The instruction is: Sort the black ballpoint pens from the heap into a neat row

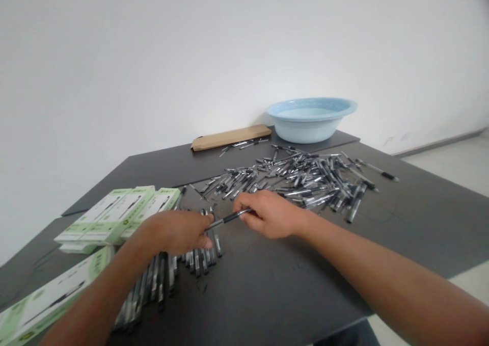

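Pen (231,217) sits over the bench (267,285), long axis running roughly left to right, with your left hand (179,231) pinching one end and your right hand (269,213) pinching the other, so it's right between them and neither's really nearer.

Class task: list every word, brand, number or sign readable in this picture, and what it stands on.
No text is legible.
Green-and-white boxes: printed lettering and a yellow emblem, too small and blurred to read.
Pens: too small to make out any lettering.
Blue basin: none visible.
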